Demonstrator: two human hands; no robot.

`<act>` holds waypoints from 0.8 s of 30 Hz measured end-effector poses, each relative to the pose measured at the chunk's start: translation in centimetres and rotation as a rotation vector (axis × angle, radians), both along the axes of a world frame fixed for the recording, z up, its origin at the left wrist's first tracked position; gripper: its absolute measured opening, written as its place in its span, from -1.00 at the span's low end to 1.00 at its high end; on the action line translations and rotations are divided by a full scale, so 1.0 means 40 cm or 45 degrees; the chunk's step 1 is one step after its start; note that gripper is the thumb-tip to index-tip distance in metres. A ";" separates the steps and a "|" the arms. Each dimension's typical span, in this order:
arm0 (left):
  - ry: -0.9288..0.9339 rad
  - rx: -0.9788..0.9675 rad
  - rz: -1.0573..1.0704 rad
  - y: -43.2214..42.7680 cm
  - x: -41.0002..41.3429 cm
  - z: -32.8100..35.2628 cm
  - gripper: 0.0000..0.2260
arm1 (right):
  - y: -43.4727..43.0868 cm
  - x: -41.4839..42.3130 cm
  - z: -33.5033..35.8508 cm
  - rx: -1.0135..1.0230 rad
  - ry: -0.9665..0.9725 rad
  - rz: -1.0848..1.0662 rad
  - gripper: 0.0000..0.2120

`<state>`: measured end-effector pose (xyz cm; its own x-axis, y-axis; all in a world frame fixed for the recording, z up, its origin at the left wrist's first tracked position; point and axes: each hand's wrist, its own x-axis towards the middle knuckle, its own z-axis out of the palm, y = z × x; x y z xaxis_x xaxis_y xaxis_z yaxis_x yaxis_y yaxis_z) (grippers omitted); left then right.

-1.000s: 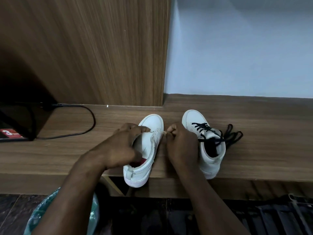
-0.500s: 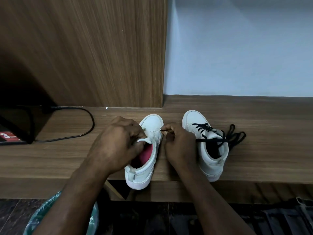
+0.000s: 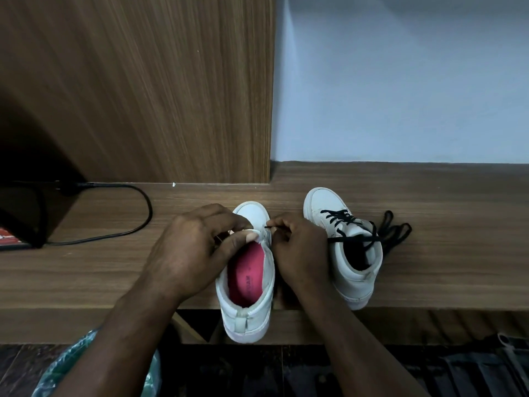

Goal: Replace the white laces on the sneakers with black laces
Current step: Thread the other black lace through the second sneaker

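The left grip (image 3: 194,247) pinches the unlaced sneaker (image 3: 243,313) at its tongue, heel overhanging the counter (image 3: 86,270); it could tip off. The right grip (image 3: 300,249) pinches the black lace (image 3: 343,240) tip near an eyelet; its tail may snag on the laced sneaker (image 3: 355,279).

Wooden table (image 3: 458,267), grain running left to right. Black cable (image 3: 143,213) looping over far-left part, plugged into dark device (image 3: 17,213) at left edge. Red label (image 3: 7,239) on device, text unreadable. Wood-grain panel (image 3: 143,81) standing at back edge, left half; pale blue wall (image 3: 400,81) behind right half. Tiny white speck (image 3: 173,184) at panel foot. Below front edge: greenish plastic bag (image 3: 65,365) left, dark floor (image 3: 243,371).
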<state>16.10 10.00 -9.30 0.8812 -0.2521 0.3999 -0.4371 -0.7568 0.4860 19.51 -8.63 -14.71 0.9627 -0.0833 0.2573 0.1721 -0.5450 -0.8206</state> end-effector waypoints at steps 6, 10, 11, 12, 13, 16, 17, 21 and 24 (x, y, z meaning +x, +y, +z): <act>0.322 -0.001 -0.060 0.034 -0.025 -0.022 -0.51 | -0.001 0.003 0.000 -0.021 0.005 0.017 -0.74; 0.224 0.107 0.044 0.019 -0.023 -0.023 -0.58 | -0.005 0.002 0.002 -0.012 0.023 0.017 -0.75; 0.192 0.133 0.071 0.010 -0.021 -0.021 -0.64 | -0.007 0.002 0.002 -0.010 0.025 0.015 -0.75; 0.169 0.149 0.096 0.002 -0.019 -0.020 -0.70 | -0.008 0.002 0.002 -0.015 0.029 0.014 -0.75; 0.152 0.160 0.113 -0.007 -0.017 -0.019 -0.74 | -0.010 0.002 0.001 -0.026 0.035 0.016 -0.75; 0.139 0.232 0.106 -0.022 -0.015 -0.022 -0.84 | -0.011 0.003 -0.001 -0.033 0.054 0.025 -0.77; 0.135 0.259 0.104 -0.024 -0.015 -0.022 -0.86 | -0.010 0.002 -0.001 -0.026 0.054 0.027 -0.77; 0.060 0.274 0.156 -0.023 -0.019 -0.023 -0.81 | -0.005 0.004 0.000 0.007 0.047 0.046 -0.77; -0.012 0.201 0.223 -0.030 -0.022 -0.016 -0.68 | -0.008 0.006 0.000 0.020 0.062 0.041 -0.76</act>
